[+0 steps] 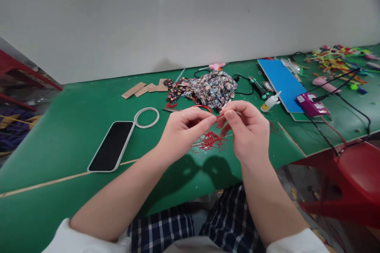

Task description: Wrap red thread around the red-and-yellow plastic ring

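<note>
A green surface (pixel 74 126) runs from the near edge to a plain pale wall (pixel 118 19) at twelve o'clock, and a thin tan seam crosses it toward eight o'clock. Above the middle of it, the left hand (pixel 182 132) and the right hand (pixel 247 132) meet fingertip to fingertip, each closed in a pinch on a short piece of red thread (pixel 219 116) held between them. Just below the hands, at six o'clock from the pinch, a loose tangle of red thread (pixel 210 141) lies on the green.

At nine o'clock from the hands a phone (pixel 112 146) lies with its dark screen up, and a white ring (pixel 146 117) sits just beside its far corner. At twelve o'clock a crumpled patterned cloth (pixel 210 87) lies in a heap, with a red hoop (pixel 202 107) partly showing at its near edge. Flat tan cardboard strips (pixel 142 89) lie at eleven o'clock near the wall.

At two o'clock a small glue bottle (pixel 270 102) lies beside a blue board (pixel 282 83), and a purple device (pixel 311 104) with black cables rests at the board's near corner. Further toward two o'clock, a heap of coloured pipe cleaners (pixel 338 59) is spread near the wall.

A red chair (pixel 356 174) stands off the surface at four o'clock. At nine o'clock, beyond the surface's left edge, a red rack (pixel 18 71) shows, its contents blurred. Checked trousers (pixel 190 225) show at six o'clock under the arms.
</note>
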Demonstrator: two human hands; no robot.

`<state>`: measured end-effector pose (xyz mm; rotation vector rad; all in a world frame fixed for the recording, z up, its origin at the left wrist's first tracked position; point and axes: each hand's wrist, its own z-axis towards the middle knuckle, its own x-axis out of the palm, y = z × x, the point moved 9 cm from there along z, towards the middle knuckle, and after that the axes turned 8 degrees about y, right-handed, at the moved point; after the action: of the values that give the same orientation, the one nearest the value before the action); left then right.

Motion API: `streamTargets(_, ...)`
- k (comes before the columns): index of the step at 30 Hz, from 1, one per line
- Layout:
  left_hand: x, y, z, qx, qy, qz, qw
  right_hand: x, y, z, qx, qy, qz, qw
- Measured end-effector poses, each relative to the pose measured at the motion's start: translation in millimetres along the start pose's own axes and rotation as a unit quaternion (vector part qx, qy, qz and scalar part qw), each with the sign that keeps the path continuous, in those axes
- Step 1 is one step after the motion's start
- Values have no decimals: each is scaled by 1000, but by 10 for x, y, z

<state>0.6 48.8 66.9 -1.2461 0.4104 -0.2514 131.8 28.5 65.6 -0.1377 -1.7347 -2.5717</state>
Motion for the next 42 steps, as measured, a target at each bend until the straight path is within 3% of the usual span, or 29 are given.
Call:
streamTargets(6,19,327,78,-122,75,-56,988,-238,-46,65,-18,-47,6,999)
streamTargets(11,11,538,129,-183,126,-72,972,-383,-86,113,-20,-72,7,997)
streamTargets(14,-90,642,125,-202,144,8,969,-427,-94,125,-20,-80,7,997)
streamTargets(17,-387,717,-1,-177,133,205,953,-450,-99,129,-17,-83,0,996)
streamTargets(19,-734,696,-189,-138,59,405,902,-447,-95,131,-17,-78,-3,997)
streamTargets(20,-943,668,-330,-131,-6,489,862,-442,-89,130,-18,-76,-5,997)
streamTargets(22,-1339,675,-680,-179,-121,599,771,-423,-72,127,-19,-68,-6,997)
streamTargets(24,-1596,793,-982,-260,-149,645,704,-390,-55,119,-19,-58,-1,998)
streamTargets(26,-1761,964,-1191,-344,-135,639,675,-342,-39,104,-16,-45,8,999)
streamTargets(28,-1838,1091,-1282,-389,-116,617,674,-297,-20,78,-14,-38,13,999)
streamTargets(31,-1873,1154,-1273,-399,-110,595,689,-236,14,37,-15,-34,8,999)
streamTargets(37,-1904,1094,-1300,-396,-145,593,686,-141,-9,-20,-14,-20,-1,1000)
streamTargets(42,-1864,1042,-1454,-377,-156,559,722,-115,-48,-165,-4,-8,-48,999)
